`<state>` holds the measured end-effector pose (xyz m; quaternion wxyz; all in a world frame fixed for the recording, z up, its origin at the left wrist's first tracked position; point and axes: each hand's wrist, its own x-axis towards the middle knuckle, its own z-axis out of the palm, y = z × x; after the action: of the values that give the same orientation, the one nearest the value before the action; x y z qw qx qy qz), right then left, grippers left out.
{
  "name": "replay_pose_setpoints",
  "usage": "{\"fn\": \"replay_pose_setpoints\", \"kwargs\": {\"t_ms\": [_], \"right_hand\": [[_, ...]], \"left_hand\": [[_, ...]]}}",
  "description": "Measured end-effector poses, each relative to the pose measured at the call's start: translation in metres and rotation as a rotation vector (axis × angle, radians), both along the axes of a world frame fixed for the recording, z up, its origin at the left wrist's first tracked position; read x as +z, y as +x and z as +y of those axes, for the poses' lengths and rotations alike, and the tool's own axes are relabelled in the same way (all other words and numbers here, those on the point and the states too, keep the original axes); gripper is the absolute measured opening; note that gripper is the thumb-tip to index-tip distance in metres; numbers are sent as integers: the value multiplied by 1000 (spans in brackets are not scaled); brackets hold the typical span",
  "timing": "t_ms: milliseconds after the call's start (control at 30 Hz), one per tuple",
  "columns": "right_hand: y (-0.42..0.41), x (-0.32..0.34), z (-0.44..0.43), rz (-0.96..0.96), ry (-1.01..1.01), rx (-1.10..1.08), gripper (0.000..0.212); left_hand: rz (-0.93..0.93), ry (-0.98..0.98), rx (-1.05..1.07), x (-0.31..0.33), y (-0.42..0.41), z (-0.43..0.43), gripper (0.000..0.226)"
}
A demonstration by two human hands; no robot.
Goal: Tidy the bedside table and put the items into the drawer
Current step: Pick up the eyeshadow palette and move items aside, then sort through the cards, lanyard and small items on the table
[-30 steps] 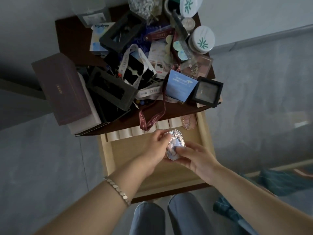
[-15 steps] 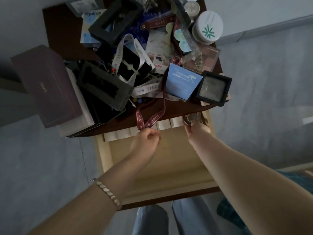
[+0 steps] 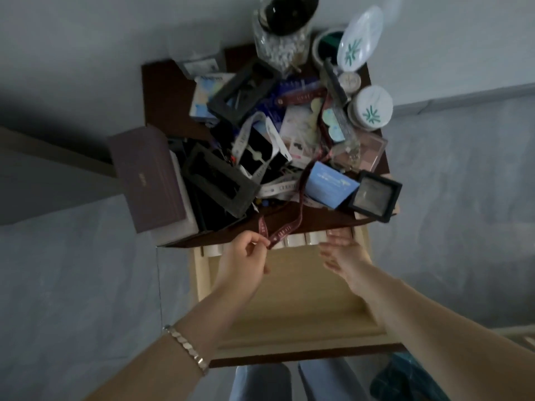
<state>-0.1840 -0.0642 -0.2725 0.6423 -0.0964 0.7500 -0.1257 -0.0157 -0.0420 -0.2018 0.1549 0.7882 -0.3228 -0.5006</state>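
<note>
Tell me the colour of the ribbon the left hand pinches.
Dark red ribbon with pale lettering, pinched by the left hand; the head view shows it best.

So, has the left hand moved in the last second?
Yes: the left hand went from mid-drawer forward to the table edge, where it pinches the ribbon.
</note>
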Motion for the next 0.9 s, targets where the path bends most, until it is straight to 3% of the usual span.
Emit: {"fn": "replay_pose_setpoints", "kwargs": {"t_ms": [167, 300, 400, 467, 567, 667, 800, 900], "right_hand": [[44, 80, -12, -35, -203, 656, 28], [90, 128, -36, -31, -432, 801, 18], [141, 136, -52, 22, -557, 855, 28], [175, 134, -60, 43, -584, 896, 42], [222, 125, -65, 138, -529, 904, 73], [264, 113, -59, 298, -446, 909, 97], [276, 108, -51, 499, -475, 786, 105], [264, 120, -51, 360, -537, 587, 101]], "left_hand": [[-171, -300, 244, 52, 42, -15, 17], [-254, -360, 375, 68, 87, -34, 37], [-205, -229, 419, 66, 129, -49, 43], [-112, -109, 423, 53, 149, -60, 30], [87, -24, 471, 42, 166, -68, 33], [160, -24, 432, 39, 181, -65, 35], [305, -64, 416, 53, 185, -54, 36], [370, -141, 450, 63, 192, -51, 23]]}}
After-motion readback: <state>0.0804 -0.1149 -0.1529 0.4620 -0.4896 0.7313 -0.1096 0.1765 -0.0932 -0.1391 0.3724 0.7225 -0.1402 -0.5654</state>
